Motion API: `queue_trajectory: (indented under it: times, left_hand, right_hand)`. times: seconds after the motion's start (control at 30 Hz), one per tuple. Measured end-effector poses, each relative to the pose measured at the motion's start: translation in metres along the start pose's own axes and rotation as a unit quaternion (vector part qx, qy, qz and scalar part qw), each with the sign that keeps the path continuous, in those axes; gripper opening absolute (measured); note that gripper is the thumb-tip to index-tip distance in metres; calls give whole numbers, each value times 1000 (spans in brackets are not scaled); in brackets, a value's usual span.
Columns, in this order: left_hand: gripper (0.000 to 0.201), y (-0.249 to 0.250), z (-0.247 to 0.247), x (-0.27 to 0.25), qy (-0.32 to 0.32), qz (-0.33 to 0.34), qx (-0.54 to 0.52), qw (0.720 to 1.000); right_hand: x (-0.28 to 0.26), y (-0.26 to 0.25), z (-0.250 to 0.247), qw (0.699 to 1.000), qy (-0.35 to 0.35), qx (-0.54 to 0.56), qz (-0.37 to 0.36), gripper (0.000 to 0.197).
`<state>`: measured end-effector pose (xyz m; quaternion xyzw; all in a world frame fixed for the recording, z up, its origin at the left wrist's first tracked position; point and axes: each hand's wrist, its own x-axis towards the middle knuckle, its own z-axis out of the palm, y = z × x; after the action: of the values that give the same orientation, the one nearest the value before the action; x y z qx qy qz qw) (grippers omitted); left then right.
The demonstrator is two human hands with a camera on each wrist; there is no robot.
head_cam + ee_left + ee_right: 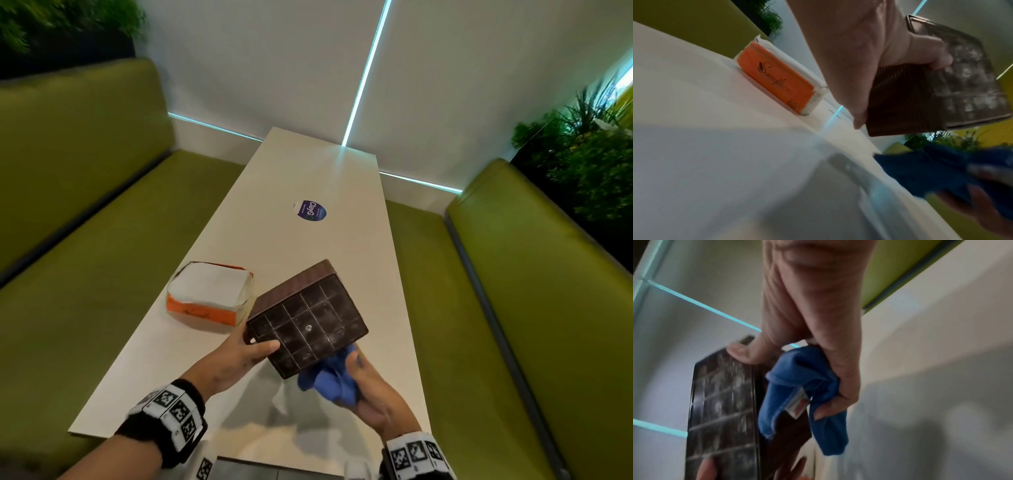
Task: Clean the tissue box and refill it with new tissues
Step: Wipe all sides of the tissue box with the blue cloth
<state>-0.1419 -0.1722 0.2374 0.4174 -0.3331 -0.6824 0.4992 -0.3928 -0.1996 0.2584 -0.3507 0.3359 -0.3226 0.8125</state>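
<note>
I hold the dark brown tissue box (308, 322) above the table, tilted so its dusty gridded underside faces me. My left hand (253, 346) grips its near left corner, thumb on the underside and fingers hidden behind. In the left wrist view the left hand (869, 48) wraps the ribbed side of the box (920, 100). My right hand (359, 380) holds a bunched blue cloth (329, 377) against the box's lower right side. From the right wrist, the right hand (818, 321) clasps the cloth (803, 386) with its thumb on the box (721, 402) edge.
An orange and white pack of new tissues (209, 294) lies on the white table (308, 164) to the left of the box. A round blue sticker (310, 210) is farther back. Green benches (85, 222) flank the table on both sides.
</note>
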Motion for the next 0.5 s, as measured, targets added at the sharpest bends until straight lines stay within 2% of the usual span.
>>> queue_trajectory:
  times: [0.07,0.13,0.17,0.23,0.27,0.3,0.37,0.43,0.5]
  left_hand:
    - [110,3,7,-4,-26,-11,-1,1000]
    - [108,8,7,-9,-54,-12,26,998]
    - [109,13,5,-10,-64,-10,51,997]
    - [121,24,-3,-12,-68,-6,93,993]
    - [128,31,-5,-13,-66,0,113,991]
    - [133,39,-7,-14,-62,10,135,989]
    - [132,54,-1,-15,-77,32,191,978]
    - [118,65,9,-15,-99,47,226,968]
    - [100,72,17,-13,-84,62,231,967]
  right_hand:
    - [3,-1,17,1000,2,-4,26,88]
    - [3,-7,22,999,12,-31,23,74]
    - [2,-13,24,998,10,-62,10,62]
    - [-4,-26,26,987,2,-157,-26,24]
    - [-6,-32,27,978,-6,-206,-31,17]
    - [-8,-38,29,966,-9,-255,-30,20]
    - [-8,-48,33,943,-23,-331,-34,47]
    - [-5,-54,37,926,-30,-375,-35,69]
    - [-5,-57,36,921,-31,-386,-39,75]
